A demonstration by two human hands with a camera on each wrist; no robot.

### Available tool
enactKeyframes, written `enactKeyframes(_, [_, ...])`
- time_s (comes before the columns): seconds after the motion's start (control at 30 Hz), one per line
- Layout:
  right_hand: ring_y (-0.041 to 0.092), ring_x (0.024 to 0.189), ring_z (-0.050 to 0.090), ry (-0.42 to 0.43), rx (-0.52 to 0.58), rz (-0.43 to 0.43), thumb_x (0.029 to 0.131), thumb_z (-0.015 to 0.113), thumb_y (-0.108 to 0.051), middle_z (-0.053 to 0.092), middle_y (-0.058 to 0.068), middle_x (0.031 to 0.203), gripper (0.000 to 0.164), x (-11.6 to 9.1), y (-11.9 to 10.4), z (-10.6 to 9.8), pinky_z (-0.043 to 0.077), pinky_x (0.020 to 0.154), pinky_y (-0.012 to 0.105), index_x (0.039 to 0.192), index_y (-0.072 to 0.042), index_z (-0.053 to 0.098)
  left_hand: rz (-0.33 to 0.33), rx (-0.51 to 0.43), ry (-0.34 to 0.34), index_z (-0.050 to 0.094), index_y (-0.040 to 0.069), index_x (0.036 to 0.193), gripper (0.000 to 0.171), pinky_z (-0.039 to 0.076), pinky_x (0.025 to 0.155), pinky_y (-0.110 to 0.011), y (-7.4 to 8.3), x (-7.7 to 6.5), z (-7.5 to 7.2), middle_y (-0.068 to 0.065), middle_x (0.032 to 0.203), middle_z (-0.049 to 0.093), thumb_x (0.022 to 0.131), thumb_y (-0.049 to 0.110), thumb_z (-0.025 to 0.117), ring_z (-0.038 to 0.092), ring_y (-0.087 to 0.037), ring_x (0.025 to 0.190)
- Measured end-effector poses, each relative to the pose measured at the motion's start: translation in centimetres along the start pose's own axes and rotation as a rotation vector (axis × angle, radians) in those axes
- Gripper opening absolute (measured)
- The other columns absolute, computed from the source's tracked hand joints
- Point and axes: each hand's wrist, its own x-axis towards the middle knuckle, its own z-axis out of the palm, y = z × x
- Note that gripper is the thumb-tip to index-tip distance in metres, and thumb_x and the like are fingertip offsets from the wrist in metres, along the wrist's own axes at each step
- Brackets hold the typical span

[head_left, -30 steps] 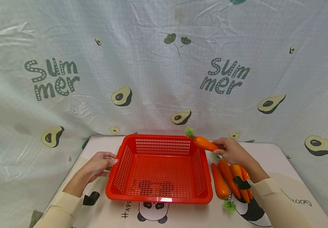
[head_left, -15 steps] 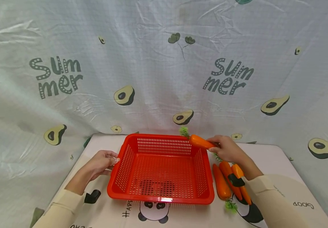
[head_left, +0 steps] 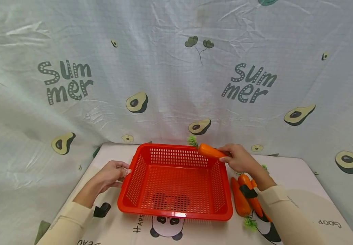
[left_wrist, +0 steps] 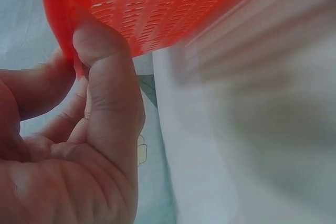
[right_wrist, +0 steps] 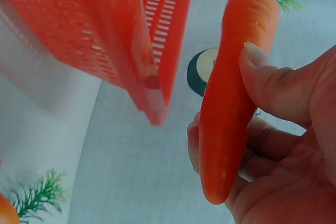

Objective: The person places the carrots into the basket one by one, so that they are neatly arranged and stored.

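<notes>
A red plastic basket (head_left: 176, 185) with slotted walls stands on the table, with nothing lying inside it. My left hand (head_left: 110, 175) pinches the basket's left rim; in the left wrist view the thumb and fingers (left_wrist: 107, 93) close on that rim. My right hand (head_left: 239, 158) grips an orange carrot (head_left: 210, 151) over the basket's back right corner, its leafy green top pointing left. In the right wrist view the thumb lies along the carrot (right_wrist: 231, 93), with fingers curled behind it. More carrots (head_left: 240, 199) lie right of the basket, partly hidden by the right forearm.
A light cloth (head_left: 176, 68) printed with avocados and lettering hangs behind and beside the table. The table cover (head_left: 167, 228) carries a panda print in front of the basket. Black straps (head_left: 102, 210) show near both wrists.
My right hand has moved the carrot left, further over the basket's back right corner. The left hand keeps its hold on the rim. The whole view has shifted slightly.
</notes>
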Motion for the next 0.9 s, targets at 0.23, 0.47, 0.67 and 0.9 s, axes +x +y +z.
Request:
enactKeyframes(0.23, [0.022,0.088,0.065,-0.009,0.013,-0.021,0.096,0.07,-0.005,0.074,0.017,0.111,0.033,0.7,-0.7,0.4,0.06,0.087,0.046,0.127,0.005,0.07,0.0,-0.001,0.002,0.053,-0.009,0.134,0.034,0.066,0.073,-0.037,-0.3,0.0,0.1,-0.016,0.107,0.071,0.105,0.009,0.056,0.071,-0.019,0.08])
enactKeyframes(0.47, [0.025,0.093,0.066,-0.018,-0.008,-0.039,0.096,0.07,-0.005,0.074,0.019,0.114,0.033,1.4,-1.1,0.9,0.058,0.088,0.048,0.127,0.005,0.07,0.005,0.002,0.001,0.053,-0.009,0.134,0.034,0.066,0.073,-0.037,-0.3,-0.1,0.0,-0.016,0.106,0.071,0.105,0.009,0.056,0.071,-0.019,0.08])
enactKeyframes(0.67, [0.023,0.089,0.065,-0.014,-0.009,-0.056,0.094,0.072,-0.005,0.075,0.017,0.11,0.031,1.9,-1.7,1.4,0.058,0.087,0.046,0.124,0.005,0.072,0.002,0.001,-0.002,0.053,-0.008,0.133,0.033,0.065,0.073,-0.037,-0.1,-0.1,-0.1,-0.016,0.106,0.071,0.105,0.009,0.056,0.071,-0.02,0.08])
enactKeyframes(0.9, [0.021,0.085,0.062,-0.041,0.007,-0.048,0.094,0.071,-0.003,0.074,0.017,0.108,0.03,2.4,-2.5,1.8,0.058,0.083,0.041,0.123,0.005,0.072,-0.005,-0.003,0.003,0.054,-0.008,0.132,0.032,0.065,0.072,-0.037,-0.1,0.0,0.0,-0.016,0.106,0.071,0.104,0.008,0.056,0.07,-0.02,0.08])
